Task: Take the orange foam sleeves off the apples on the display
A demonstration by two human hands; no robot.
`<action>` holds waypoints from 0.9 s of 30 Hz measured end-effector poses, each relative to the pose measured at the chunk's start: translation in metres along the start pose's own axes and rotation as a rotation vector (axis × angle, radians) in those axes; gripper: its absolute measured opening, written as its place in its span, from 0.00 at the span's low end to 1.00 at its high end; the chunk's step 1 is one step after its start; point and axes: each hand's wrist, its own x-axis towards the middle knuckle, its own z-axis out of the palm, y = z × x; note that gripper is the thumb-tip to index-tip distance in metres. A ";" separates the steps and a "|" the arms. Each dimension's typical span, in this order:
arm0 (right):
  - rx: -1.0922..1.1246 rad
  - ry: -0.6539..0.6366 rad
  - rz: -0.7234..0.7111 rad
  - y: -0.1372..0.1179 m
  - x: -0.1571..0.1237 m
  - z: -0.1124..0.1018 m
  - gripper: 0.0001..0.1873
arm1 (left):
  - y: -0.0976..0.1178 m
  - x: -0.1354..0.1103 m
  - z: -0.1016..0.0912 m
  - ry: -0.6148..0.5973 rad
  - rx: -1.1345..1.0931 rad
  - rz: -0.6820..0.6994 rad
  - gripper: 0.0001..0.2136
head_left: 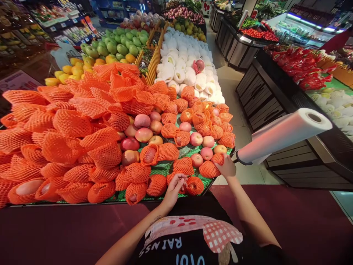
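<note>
My right hand (227,167) is at the front right corner of the fruit stand, its fingers closed round an apple in an orange foam net (218,158). Just left of it lies another netted apple (209,169), and bare apples (206,153) sit behind. My left hand (174,188) hovers over the stand's front edge with its fingers loosely bent and apart. Nothing shows in it. Beside its fingertips is a netted apple (195,185), and a further orange net (184,166) lies behind them.
Heaped orange foam nets (71,125) cover the stand's left side. White-netted fruit (190,77), green mangoes (118,44) and yellow fruit (79,68) are behind. A plastic bag roll (286,134) juts up at the right, near a dark display counter (264,88) across the aisle.
</note>
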 end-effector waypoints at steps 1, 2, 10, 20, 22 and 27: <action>-0.008 -0.001 0.008 -0.002 0.001 0.001 0.34 | 0.000 0.000 0.000 -0.004 0.009 0.000 0.17; -0.007 0.001 0.020 -0.005 0.001 0.003 0.34 | 0.000 0.001 0.000 -0.008 0.016 0.001 0.17; -0.082 -0.067 0.057 -0.016 0.000 0.000 0.31 | 0.008 0.006 -0.007 0.029 0.107 0.078 0.14; 0.007 -0.100 0.126 -0.018 -0.004 0.003 0.32 | 0.098 0.016 -0.094 0.894 0.590 0.752 0.10; 0.009 -0.099 0.120 -0.017 -0.005 0.003 0.32 | 0.112 0.014 -0.118 1.069 0.746 0.682 0.11; 0.001 -0.066 0.094 -0.015 -0.005 0.004 0.32 | 0.134 0.016 -0.169 1.206 0.899 0.497 0.16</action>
